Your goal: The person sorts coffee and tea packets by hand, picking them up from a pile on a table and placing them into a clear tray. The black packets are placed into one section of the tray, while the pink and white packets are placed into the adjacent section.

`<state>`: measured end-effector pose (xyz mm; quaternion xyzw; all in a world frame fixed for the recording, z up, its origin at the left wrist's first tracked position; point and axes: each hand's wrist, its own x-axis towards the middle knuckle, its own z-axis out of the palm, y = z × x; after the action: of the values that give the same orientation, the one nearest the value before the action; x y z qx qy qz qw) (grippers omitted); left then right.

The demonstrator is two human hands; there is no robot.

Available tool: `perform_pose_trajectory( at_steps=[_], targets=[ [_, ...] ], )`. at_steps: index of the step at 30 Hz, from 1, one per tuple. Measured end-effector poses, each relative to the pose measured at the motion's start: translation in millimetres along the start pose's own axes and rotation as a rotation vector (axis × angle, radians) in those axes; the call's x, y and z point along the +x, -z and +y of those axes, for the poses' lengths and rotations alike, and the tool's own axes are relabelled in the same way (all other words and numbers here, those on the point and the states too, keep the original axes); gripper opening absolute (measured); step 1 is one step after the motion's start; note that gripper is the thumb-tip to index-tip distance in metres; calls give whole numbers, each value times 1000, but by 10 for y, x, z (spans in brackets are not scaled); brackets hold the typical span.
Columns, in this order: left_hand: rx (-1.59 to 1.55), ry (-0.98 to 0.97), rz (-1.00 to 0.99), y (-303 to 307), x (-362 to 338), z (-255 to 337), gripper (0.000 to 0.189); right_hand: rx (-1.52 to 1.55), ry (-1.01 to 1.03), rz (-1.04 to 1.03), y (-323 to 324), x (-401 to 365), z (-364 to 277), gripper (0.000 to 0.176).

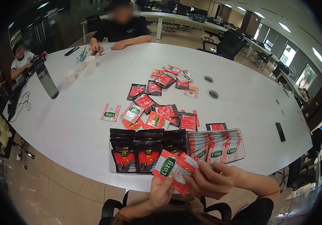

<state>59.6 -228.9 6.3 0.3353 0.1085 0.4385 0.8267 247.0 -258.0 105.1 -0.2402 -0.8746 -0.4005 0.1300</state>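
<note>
My left hand (pixel 160 193) grips a few pink Cozy tea sachets (pixel 173 169) from below, with the thumb on the front one. At their right edge, the fingers of my right hand (pixel 214 179) pinch them. The sachets are fanned over the front of a clear plastic tray (pixel 243 153). Black-and-red coffee sachets (pixel 125 161) stand in rows in its left part, and upright Cozy sachets (pixel 232 148) fill the right part. Behind the tray lies a loose pile of coffee sachets (pixel 166 110) and tea sachets (pixel 156 120).
One Cozy sachet (pixel 111 112) lies left of the pile. Farther off are a grey bottle (pixel 47 82), paper cups (pixel 70 77) and a co-worker (pixel 123 30) holding something small. Two cable holes (pixel 213 94) and a black phone-like object (pixel 280 132) are on the right.
</note>
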Motion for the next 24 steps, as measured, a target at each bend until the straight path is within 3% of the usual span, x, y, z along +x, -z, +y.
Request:
perform_pose_trajectory(
  at_steps=[2, 5, 6, 11, 16, 19, 23, 24],
  targets=[
    [49, -70, 89, -7, -7, -73, 47, 49, -54, -10, 41, -33, -28, 24],
    [18, -248, 27, -26, 54, -102, 39, 200, -184, 14, 105, -106, -1, 19],
    [110, -244, 61, -70, 75, -82, 48, 271, -238, 27, 116, -147, 16, 19],
    [116, -185, 50, -21, 100, -66, 48, 515, -481, 50, 123, -295, 92, 20],
    [159, -291, 69, -35, 144, -52, 46, 841, -1024, 41, 185, -385, 155, 24],
    [91, -187, 6, -153, 159, -55, 47, 1119, -1416, 87, 201, -359, 85, 20],
    [165, -160, -168, -111, 51, -279, 48, 1112, -1262, -99, 202, -347, 97, 30],
    [356, -179, -53, -195, 37, -264, 39, 1143, -1257, -96, 196, -346, 68, 32]
  ],
)
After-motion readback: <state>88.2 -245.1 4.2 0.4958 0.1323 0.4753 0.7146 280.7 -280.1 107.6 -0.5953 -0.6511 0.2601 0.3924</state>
